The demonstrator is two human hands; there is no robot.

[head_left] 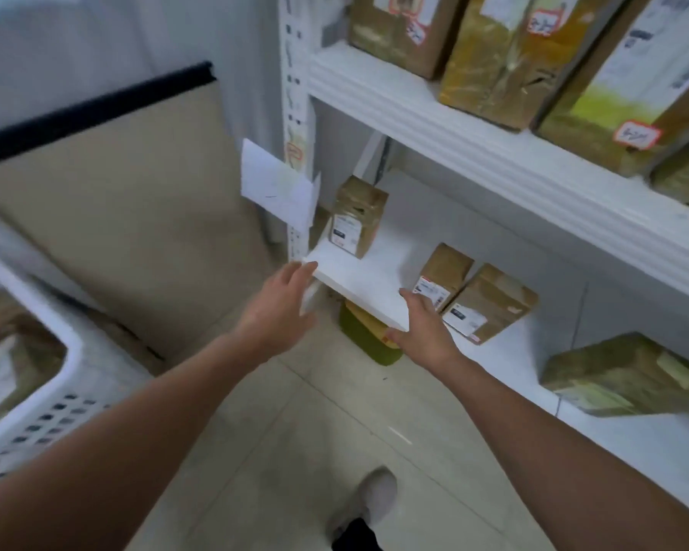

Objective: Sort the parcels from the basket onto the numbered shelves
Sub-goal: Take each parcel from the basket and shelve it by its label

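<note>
The flat white parcel (359,284) sits partly on the lower shelf (506,363), its long axis spanning both hands: left hand (283,304) straight-fingered against its left end, right hand (422,328) seemingly pinching the near right corner.

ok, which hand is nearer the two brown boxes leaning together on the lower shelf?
Right. The right hand grips the flat white parcel at its right edge, just beside the brown boxes; the left hand touches its left corner, farther away.

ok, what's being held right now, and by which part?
A flat white parcel. The right hand pinches its near right corner; the left hand rests straight fingers against its left edge.
</note>
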